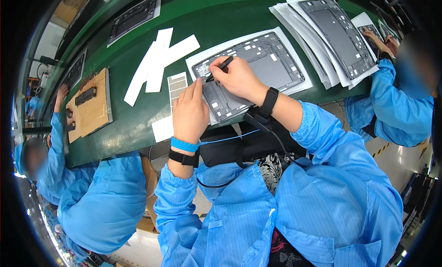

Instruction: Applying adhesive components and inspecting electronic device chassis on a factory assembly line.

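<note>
A dark grey tablet housing lies on white sheeting before me, with small white pieces dotted along its frame. My right hand is closed around a slim black pen-like tool, its lower end over the housing's left part. Whether the tip touches is hidden by the fingers. My left hand rests at the housing's left edge, fingers stretched out and nothing visible in them. Beside those fingers lies a white strip with grey patches. A plain white sheet sits close to the left wrist.
Long white paper strips cross on the green table. To the right rises a stack of housings with white sheets. Another housing lies far left, near a brown board. Co-workers in blue sit on both sides.
</note>
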{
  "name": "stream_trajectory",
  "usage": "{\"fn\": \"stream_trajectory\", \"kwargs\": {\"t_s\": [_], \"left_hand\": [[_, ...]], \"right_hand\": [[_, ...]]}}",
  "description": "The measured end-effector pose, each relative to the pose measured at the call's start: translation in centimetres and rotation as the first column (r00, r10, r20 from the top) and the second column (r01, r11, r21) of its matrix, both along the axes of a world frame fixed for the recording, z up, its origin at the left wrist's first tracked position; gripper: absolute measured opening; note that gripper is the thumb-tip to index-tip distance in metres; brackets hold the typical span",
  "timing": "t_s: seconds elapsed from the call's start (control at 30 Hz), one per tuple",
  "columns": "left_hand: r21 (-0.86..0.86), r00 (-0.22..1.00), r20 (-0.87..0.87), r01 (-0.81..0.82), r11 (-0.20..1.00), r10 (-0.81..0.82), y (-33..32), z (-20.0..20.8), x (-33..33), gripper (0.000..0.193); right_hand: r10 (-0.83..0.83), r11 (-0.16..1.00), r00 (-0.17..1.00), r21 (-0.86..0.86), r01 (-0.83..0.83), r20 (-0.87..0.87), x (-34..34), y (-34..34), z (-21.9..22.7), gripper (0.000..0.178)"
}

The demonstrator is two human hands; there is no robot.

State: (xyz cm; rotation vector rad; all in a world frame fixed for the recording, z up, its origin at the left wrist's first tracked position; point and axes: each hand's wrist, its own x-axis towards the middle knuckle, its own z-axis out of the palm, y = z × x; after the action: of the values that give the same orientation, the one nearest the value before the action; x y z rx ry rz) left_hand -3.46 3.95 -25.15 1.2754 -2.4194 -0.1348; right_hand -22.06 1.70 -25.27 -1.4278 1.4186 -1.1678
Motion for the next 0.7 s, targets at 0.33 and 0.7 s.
{"fn": "stream_trajectory", "kwargs": {"t_s": [0.33,0.7], "left_hand": [[-0.289,0.882,0.464,0.062,0.955,0.083,0.0,0.3,-4.0,0.03],[0.298,0.921,0.35,-0.281,0.912,0.169,4.2,2.6,4.6,0.047]], "right_hand": [[-0.059,0.994,0.989,-0.104,0.044,-0.138,-1.0,-0.1,-0.1,0.02],[-0.228,0.958,0.903,-0.084,0.275,0.363,-9.7,7.4,4.3,0.039]]}}
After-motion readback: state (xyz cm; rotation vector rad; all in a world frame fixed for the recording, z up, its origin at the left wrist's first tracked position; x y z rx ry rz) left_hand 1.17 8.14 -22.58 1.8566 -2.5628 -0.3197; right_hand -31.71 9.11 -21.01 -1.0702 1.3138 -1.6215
